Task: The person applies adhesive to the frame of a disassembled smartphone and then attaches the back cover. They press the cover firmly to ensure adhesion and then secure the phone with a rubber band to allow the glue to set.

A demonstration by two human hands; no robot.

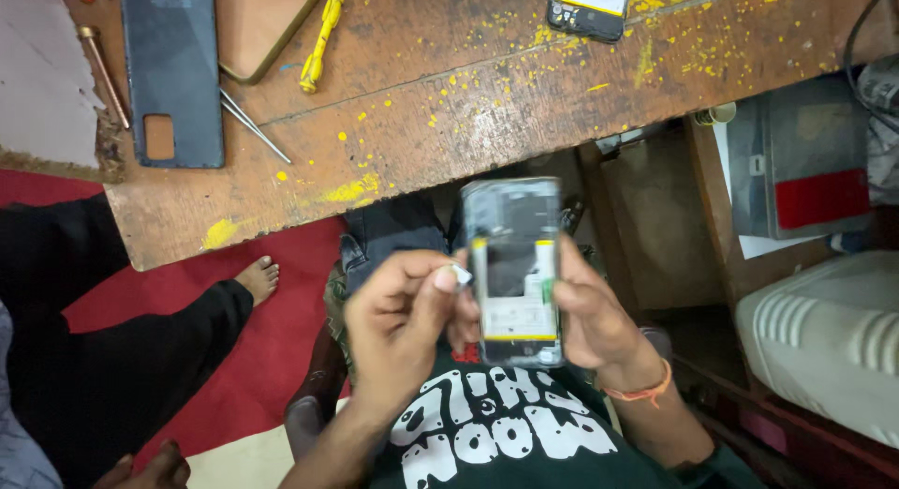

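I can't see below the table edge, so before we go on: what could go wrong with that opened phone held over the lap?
1. The opened phone is held in mid-air past the table edge; a slip would likely drop it.
2. The left hand pinches a small white piece at the fingertips; it could easily be lost.
3. The right hand grips only one edge, so prying might twist it.

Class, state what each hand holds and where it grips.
Right hand grips the opened phone by its right edge. Left hand pinches a small white piece at the phone's left edge.

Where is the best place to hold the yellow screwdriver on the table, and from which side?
Probably grip the yellow screwdriver across the middle of its handle, coming from above. It lies flat on the wooden table, with free space along both long sides.
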